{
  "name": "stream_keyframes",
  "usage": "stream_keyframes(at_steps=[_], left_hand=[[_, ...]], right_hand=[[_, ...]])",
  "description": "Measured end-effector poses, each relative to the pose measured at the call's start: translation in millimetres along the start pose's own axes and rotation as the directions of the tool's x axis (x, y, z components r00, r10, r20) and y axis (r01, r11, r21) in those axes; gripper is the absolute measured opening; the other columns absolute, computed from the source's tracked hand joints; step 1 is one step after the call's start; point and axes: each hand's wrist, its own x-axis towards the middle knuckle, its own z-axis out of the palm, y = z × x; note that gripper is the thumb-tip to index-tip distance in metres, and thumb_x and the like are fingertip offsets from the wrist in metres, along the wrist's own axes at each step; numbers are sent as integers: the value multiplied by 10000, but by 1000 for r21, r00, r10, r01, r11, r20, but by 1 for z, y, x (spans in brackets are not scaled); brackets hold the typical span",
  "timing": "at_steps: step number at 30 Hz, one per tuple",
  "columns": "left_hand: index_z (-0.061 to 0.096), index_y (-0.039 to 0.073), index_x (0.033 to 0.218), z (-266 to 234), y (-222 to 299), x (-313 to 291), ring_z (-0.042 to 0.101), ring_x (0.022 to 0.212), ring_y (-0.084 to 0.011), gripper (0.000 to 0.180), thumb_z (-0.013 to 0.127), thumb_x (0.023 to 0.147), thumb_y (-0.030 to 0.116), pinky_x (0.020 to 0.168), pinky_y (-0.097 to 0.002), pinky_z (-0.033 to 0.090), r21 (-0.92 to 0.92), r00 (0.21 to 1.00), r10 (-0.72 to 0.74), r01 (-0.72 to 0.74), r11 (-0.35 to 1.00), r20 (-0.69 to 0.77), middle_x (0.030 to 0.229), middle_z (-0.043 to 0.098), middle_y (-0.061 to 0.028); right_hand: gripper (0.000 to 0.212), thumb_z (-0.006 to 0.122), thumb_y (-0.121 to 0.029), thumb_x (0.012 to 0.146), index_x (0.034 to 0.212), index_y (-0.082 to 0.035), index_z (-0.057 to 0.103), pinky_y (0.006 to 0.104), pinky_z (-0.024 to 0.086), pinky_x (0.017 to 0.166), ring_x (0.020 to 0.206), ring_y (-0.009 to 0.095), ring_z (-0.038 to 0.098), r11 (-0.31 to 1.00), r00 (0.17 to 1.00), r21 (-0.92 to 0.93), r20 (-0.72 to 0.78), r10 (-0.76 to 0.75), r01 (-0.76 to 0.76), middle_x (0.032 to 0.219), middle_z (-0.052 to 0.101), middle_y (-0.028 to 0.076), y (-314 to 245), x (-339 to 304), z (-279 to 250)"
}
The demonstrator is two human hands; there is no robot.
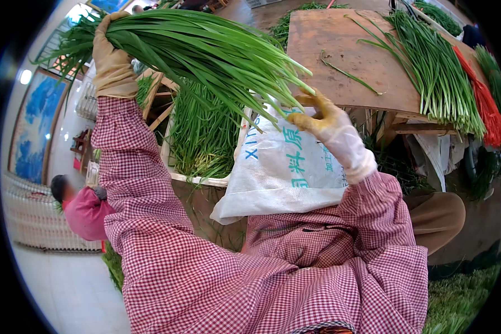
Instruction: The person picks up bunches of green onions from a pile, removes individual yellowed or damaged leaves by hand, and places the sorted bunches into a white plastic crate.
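A big bunch of Chinese chives (200, 44) stretches across the upper left, its pale cut ends pointing right. Gloved in tan, my left hand (114, 58) is raised and wrapped round the leafy end of the bunch. My right hand (328, 122), in a yellow-stained pale glove, pinches at stem ends on the bunch's right tip, thumb and fingers curled toward each other. Below the bunch, a white woven sack (284, 172) with coloured print covers my lap. More chives (200, 133) lie in a white-rimmed crate (206, 181) behind it.
A wooden board (328, 50) at the upper right bears a loose stalk (350, 75) and a pile of chives (434, 72). Red ties (484, 100) hang at its right edge. A person in pink (86, 211) is at the left. Greens (462, 300) cover the floor lower right.
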Motion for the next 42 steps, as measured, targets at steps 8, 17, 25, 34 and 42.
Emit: stream_keyframes(at_steps=[8, 17, 25, 34, 42], left_hand=[[573, -56, 873, -15, 9, -1, 608, 795, -226, 228, 396, 879, 88, 770, -331, 518, 116, 989, 88, -74, 991, -118, 873, 622, -155], [575, -37, 910, -11, 5, -4, 587, 865, -232, 284, 353, 899, 140, 850, -342, 479, 232, 987, 140, -118, 966, -82, 914, 614, -147], [548, 15, 1006, 18, -4, 3, 575, 887, -161, 191, 535, 817, 37, 801, -252, 459, 823, 906, 354, -378, 424, 234, 955, 606, -94], [561, 45, 737, 28, -2, 43, 584, 655, -232, 206, 518, 831, 224, 630, -341, 507, 90, 955, 141, -121, 988, -259, 673, 579, -81], [566, 66, 716, 59, -38, 54, 575, 638, -195, 189, 531, 816, 223, 613, -318, 499, 71, 935, 241, -231, 970, -259, 672, 576, -59]], right_hand=[[321, 515, -308, 869, 960, -11, 596, 236, 430, 575, 605, 127, 540, 986, 968, 39, 203, 149, -160, 717, 611, 50, 33, -18, 14], [585, 635, -277, 757, 1246, -32, 429, 322, 454, 815, 977, 241, 572, 971, 998, -240, -57, -22, 8, 1178, 518, 176, 81, -18, -38], [486, 576, -315, 830, 1193, -13, 462, 252, 456, 704, 797, 160, 572, 874, 950, 464, 311, -10, -143, 970, 588, 109, 42, 37, 32], [421, 548, -321, 827, 1120, -18, 535, 280, 455, 672, 750, 170, 574, 938, 914, -225, 255, 316, -262, 965, 599, 123, 80, -18, 27], [442, 559, -349, 827, 1114, -14, 539, 263, 442, 613, 657, 149, 538, 983, 951, 125, 297, 91, -134, 873, 618, 76, -12, 28, 68]])
